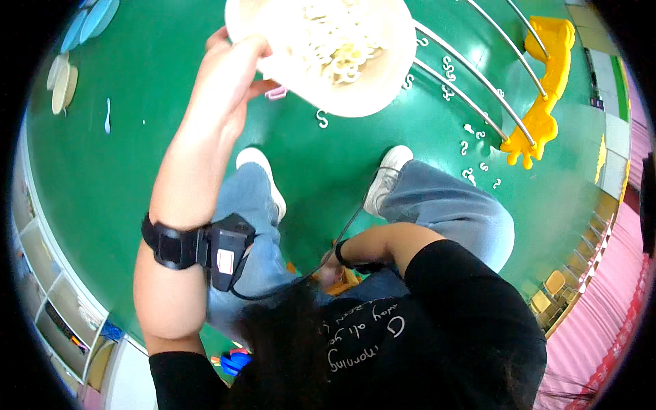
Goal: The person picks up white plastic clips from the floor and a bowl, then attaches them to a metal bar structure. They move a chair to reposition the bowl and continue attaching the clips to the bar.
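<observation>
My left hand [232, 68] is closed on the left rim of a cream basin [372, 101], thumb over the edge. Many white S-shaped hooks [345, 58] lie heaped in the basin. A pink clip-like piece [276, 93] shows just beside my left fingers. Down by my lap is my right hand [332, 275], next to an orange-yellow object [347, 281] that is mostly covered by my body. Its fingers are blurred and partly hidden, so their pose cannot be made out.
Right of the basin stands a rack with metal bars [471, 63] and a yellow end piece [536, 130]. Loose white S-hooks [465, 147] lie on the green floor [171, 41] around it. At left are blue basins [96, 20], a cream tub [65, 89] and shelves [58, 266].
</observation>
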Demonstrator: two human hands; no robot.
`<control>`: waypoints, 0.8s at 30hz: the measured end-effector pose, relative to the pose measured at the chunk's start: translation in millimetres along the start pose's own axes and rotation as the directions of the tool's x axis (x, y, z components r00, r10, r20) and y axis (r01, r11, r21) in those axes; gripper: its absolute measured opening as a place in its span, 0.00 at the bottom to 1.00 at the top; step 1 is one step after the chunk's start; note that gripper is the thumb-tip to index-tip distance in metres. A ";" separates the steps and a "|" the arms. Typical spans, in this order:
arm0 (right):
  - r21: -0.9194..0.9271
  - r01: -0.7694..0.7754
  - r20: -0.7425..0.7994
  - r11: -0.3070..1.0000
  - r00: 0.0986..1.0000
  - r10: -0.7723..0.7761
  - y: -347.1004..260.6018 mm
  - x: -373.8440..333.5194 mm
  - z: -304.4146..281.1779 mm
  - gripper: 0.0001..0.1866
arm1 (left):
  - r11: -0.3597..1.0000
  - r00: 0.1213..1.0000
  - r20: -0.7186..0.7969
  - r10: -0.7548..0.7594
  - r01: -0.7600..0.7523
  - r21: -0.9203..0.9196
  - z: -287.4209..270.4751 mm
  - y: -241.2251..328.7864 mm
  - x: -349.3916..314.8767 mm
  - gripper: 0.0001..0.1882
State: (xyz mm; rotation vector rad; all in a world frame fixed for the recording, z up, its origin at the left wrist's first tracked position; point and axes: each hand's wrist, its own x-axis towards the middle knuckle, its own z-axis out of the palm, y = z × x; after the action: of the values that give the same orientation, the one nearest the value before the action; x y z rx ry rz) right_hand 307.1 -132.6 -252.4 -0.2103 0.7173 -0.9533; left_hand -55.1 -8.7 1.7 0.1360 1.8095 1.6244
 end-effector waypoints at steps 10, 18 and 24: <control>0.060 0.020 -0.046 0.998 0.999 -0.017 1.2 -46.5 -21.3 0.20 | 0.980 0.986 -0.101 0.130 -0.113 0.163 18.3 -15.0 82.0 0.38; 0.055 -0.139 -0.104 0.989 0.984 0.144 13.5 -116.5 -68.6 0.22 | 0.977 0.989 0.002 0.147 -0.145 0.155 6.5 -23.2 118.2 0.40; -0.008 -0.253 -0.125 0.967 0.960 0.250 38.9 -185.8 -104.0 0.25 | 0.994 0.990 0.091 0.107 -0.109 0.015 14.8 14.0 138.0 0.39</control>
State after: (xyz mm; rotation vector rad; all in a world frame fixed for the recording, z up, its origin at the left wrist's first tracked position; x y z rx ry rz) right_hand 197.3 53.7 -262.3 -0.0783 0.8477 -0.7187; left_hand -156.2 76.4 -42.7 0.3160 1.7768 1.6475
